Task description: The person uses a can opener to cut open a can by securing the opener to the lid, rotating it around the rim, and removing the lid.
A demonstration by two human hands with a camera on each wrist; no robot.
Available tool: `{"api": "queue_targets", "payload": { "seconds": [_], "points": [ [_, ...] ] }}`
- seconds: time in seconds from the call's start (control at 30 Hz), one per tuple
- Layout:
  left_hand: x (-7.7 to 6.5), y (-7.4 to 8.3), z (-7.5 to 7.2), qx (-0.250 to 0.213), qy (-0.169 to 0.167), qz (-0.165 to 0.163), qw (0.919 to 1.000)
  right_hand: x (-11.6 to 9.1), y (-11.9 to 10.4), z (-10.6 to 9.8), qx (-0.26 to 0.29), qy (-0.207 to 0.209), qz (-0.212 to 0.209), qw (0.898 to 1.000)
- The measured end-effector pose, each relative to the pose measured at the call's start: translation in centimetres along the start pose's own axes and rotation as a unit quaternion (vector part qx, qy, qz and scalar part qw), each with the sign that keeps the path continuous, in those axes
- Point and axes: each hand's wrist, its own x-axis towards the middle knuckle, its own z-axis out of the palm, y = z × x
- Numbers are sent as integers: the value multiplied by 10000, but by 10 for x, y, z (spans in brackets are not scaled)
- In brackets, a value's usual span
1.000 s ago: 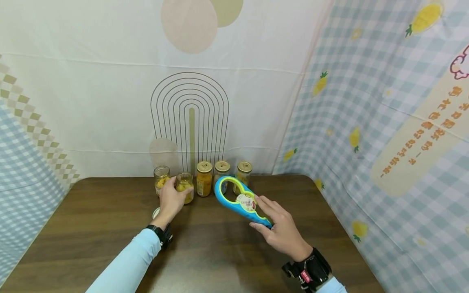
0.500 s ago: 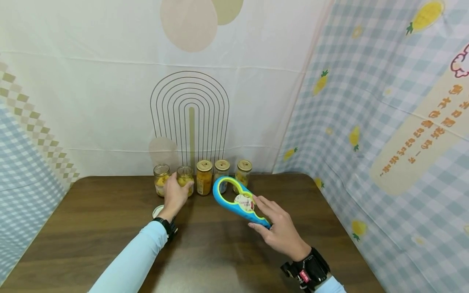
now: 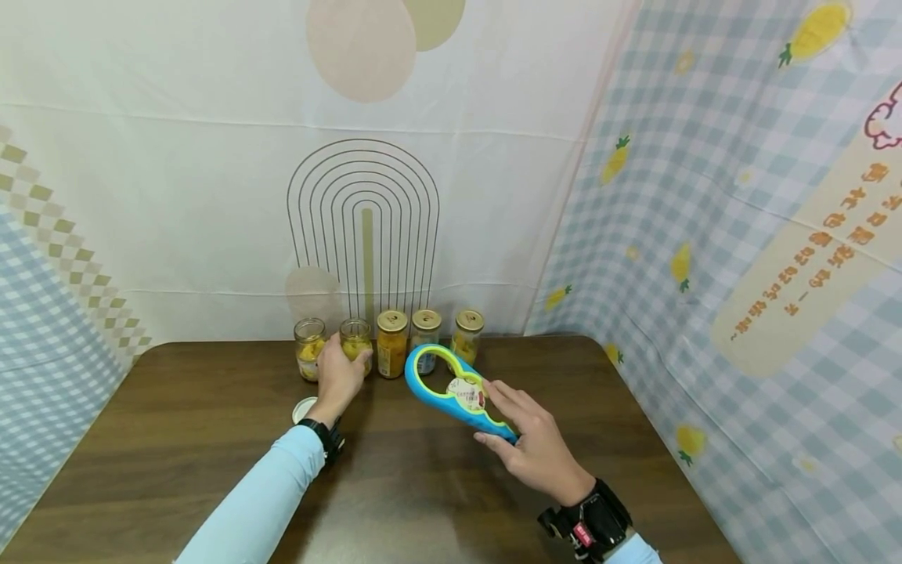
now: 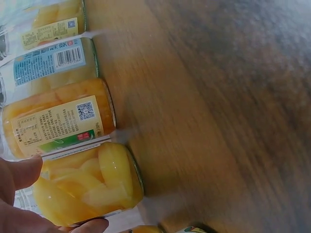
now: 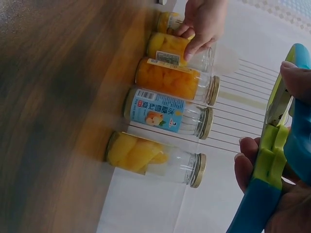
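Observation:
In the head view my left hand [image 3: 340, 376] grips a lidless glass jar [image 3: 355, 341] of yellow fruit pieces, upright at the back of the table. The left wrist view shows its thumb and fingers round the jar's upper part. My right hand [image 3: 537, 442] holds a blue and green jar opener [image 3: 467, 393] above the table, tilted, with its large loop toward the jars. In the right wrist view the thumb lies on one side of the opener [image 5: 262, 194] and fingers on the other. Another lidless jar [image 3: 308, 351] stands left of the gripped one.
Right of the gripped jar stand three lidded jars: one with orange fruit [image 3: 391, 348], one with a blue label [image 5: 158, 110] and one with pale yellow fruit [image 5: 138, 153]. A whitish lid [image 3: 304, 408] lies by my left wrist. A cloth hangs behind the brown table [image 3: 423, 501].
My left hand has pushed the gripped jar back a little, into line with the other jars. The right hand with the jar opener has drifted slightly to the left.

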Motion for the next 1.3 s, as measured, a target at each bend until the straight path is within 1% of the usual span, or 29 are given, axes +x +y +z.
{"api": "queue_targets", "payload": {
  "seconds": [0.1,0.2,0.33,0.47,0.57,0.63,0.7,0.8,0.87,0.93,1.03,1.1,1.17,1.23,1.3],
  "points": [
    [0,0,-1,15,-29,-14,10000,1,0,0,30,2,-53,10000],
    [0,1,-2,101,-136,-44,9998,1,-1,0,56,1,-72,10000],
    [-2,4,-4,265,-411,-150,9987,1,0,1,50,16,-53,10000],
    [-11,12,-10,408,-702,-256,9964,0,1,2,45,46,-50,10000],
    [-22,19,-17,565,-948,-261,9935,1,1,2,49,50,-83,9999],
    [-30,23,-23,693,-1099,-187,9913,2,1,2,57,45,-105,9999],
    [-39,27,-30,832,-1196,-30,9893,3,0,2,55,37,-114,9999],
    [-54,29,-41,973,-1217,301,9873,5,-2,1,71,35,-139,9999],
    [-64,29,-47,930,-1212,570,9866,6,-3,0,61,92,-172,9998],
    [-75,30,-52,744,-1216,829,9863,7,-5,-1,61,121,-219,9997],
    [-92,31,-57,122,-1404,1065,9843,10,-7,-3,61,142,-299,9994],
    [-104,31,-60,-373,-1616,1066,9804,12,-9,-5,92,98,-338,9993],
    [-114,30,-62,-866,-1865,943,9741,12,-11,-6,117,80,-356,9993],
    [-122,29,-62,-1229,-2077,848,9667,12,-13,-8,144,73,-367,9992],
    [-127,29,-62,-1495,-2219,770,9605,11,-14,-9,158,69,-366,9992]
  ]
}}
